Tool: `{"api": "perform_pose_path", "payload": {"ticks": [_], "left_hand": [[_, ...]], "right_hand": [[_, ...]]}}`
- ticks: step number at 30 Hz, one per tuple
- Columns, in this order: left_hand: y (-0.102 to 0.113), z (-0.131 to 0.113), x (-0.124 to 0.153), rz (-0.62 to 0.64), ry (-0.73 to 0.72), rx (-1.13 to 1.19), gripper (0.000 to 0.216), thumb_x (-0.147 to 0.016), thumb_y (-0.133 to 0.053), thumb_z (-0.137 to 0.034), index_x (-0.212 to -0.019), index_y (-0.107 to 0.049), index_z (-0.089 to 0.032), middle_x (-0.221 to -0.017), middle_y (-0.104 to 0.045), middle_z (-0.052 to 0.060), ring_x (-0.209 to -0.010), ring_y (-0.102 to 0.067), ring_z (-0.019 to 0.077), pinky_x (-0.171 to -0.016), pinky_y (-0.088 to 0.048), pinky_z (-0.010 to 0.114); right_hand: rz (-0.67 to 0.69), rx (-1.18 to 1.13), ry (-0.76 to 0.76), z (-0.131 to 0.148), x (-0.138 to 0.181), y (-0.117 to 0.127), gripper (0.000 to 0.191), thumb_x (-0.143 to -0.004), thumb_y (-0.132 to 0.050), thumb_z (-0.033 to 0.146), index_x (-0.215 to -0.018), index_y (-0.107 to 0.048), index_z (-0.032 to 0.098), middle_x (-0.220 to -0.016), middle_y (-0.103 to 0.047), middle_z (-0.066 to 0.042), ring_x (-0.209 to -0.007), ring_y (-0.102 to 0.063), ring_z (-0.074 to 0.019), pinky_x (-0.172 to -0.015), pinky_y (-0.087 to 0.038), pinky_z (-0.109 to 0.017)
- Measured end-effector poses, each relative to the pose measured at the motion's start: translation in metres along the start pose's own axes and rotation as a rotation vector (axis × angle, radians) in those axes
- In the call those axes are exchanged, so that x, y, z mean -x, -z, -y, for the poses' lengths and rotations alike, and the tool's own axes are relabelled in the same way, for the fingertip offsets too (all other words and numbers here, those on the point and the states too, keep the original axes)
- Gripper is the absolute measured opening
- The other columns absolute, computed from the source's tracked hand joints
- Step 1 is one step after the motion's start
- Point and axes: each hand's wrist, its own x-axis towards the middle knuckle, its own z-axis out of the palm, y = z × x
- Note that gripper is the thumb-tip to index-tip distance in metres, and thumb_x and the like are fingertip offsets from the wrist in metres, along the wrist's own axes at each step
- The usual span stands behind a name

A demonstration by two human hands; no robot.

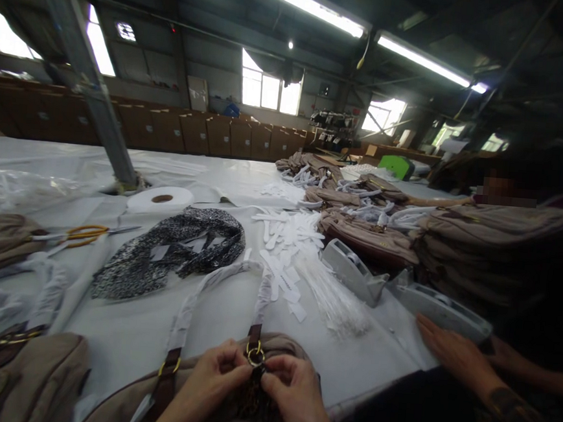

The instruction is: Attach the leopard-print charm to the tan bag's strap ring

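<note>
Handbag (pixel 114 412), tan, sits at near edge of bench (pixel 215 316), right under us. Our left hand (pixel 210 378) and right hand (pixel 294 394) both pinched shut on gold ring (pixel 254 354) at base of paper-wrapped strap (pixel 261 300); second wrapped strap (pixel 182 320) runs just left. Beyond: leopard-print scarf (pixel 171 251), tape roll (pixel 161 199), orange-handled scissors (pixel 87 233), white paper strips (pixel 289 237), tape dispenser (pixel 354 272). Co-worker's hand (pixel 455 355) rests flat at right, beside stacked bags (pixel 483 243).
</note>
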Motion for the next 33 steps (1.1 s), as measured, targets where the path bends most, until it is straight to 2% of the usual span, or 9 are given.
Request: {"api": "perform_pose_path", "payload": {"ticks": [3, 10, 16, 19, 21, 24, 33], "left_hand": [[-0.003, -0.005, 0.000, -0.026, -0.020, -0.118, 0.019, -0.069, -0.058, -0.030, -0.056, -0.053, -0.017, -0.067, -0.052, 0.000, -0.069, -0.050, 0.0170, -0.067, -0.038, 0.028], [-0.007, -0.013, 0.001, -0.049, 0.009, -0.210, 0.015, -0.067, -0.052, -0.025, -0.054, -0.052, -0.017, -0.065, -0.053, 0.000, -0.070, -0.053, 0.0179, -0.066, -0.039, 0.028], [-0.013, -0.006, -0.002, -0.085, -0.022, -0.254, 0.015, -0.068, -0.053, -0.023, -0.055, -0.054, -0.017, -0.067, -0.053, 0.001, -0.070, -0.054, 0.0177, -0.064, -0.039, 0.027], [-0.018, 0.001, -0.002, -0.100, -0.052, -0.237, 0.019, -0.073, -0.054, -0.027, -0.058, -0.056, -0.016, -0.069, -0.053, 0.001, -0.072, -0.055, 0.0181, -0.067, -0.041, 0.028], [-0.020, 0.005, 0.000, -0.108, -0.062, -0.212, 0.023, -0.076, -0.053, -0.033, -0.061, -0.059, -0.017, -0.071, -0.053, 0.002, -0.073, -0.055, 0.0188, -0.069, -0.042, 0.029], [-0.024, 0.013, 0.001, -0.153, -0.078, -0.215, 0.028, -0.078, -0.052, -0.038, -0.064, -0.062, -0.017, -0.072, -0.054, 0.003, -0.074, -0.055, 0.0198, -0.070, -0.043, 0.030], [-0.032, 0.022, 0.004, -0.257, -0.114, -0.224, 0.025, -0.080, -0.052, -0.038, -0.069, -0.065, -0.020, -0.073, -0.058, 0.004, -0.075, -0.057, 0.0211, -0.071, -0.043, 0.030]], "right_hand": [[0.000, -0.034, -0.013, -0.005, -0.002, -0.001, 0.023, -0.069, -0.063, 0.026, -0.086, -0.070, 0.012, -0.076, -0.073, -0.008, -0.070, -0.067, -0.0210, -0.060, -0.047, -0.025], [-0.030, -0.029, 0.016, 0.000, 0.003, -0.003, 0.020, -0.071, -0.060, 0.022, -0.086, -0.068, 0.012, -0.074, -0.072, -0.007, -0.069, -0.067, -0.0205, -0.059, -0.047, -0.024], [-0.004, -0.056, 0.096, -0.005, 0.003, -0.008, 0.018, -0.071, -0.060, 0.020, -0.087, -0.066, 0.013, -0.077, -0.071, -0.007, -0.073, -0.067, -0.0215, -0.065, -0.051, -0.026], [-0.008, -0.039, 0.126, -0.011, 0.002, -0.008, 0.019, -0.073, -0.061, 0.024, -0.088, -0.065, 0.014, -0.080, -0.071, -0.008, -0.074, -0.067, -0.0208, -0.068, -0.052, -0.026], [-0.036, -0.042, 0.116, -0.013, 0.000, -0.008, 0.023, -0.077, -0.057, 0.030, -0.091, -0.065, 0.013, -0.079, -0.070, -0.008, -0.066, -0.066, -0.0184, -0.062, -0.051, -0.025], [-0.081, -0.077, 0.033, -0.016, -0.006, -0.008, 0.030, -0.078, -0.052, 0.035, -0.092, -0.065, 0.011, -0.068, -0.069, -0.006, -0.050, -0.060, -0.0142, -0.047, -0.045, -0.022], [-0.100, -0.131, -0.134, -0.017, -0.022, -0.012, 0.023, -0.070, -0.060, 0.035, -0.068, -0.066, 0.012, -0.047, -0.061, -0.002, -0.036, -0.052, -0.0092, -0.029, -0.026, -0.014]]}}
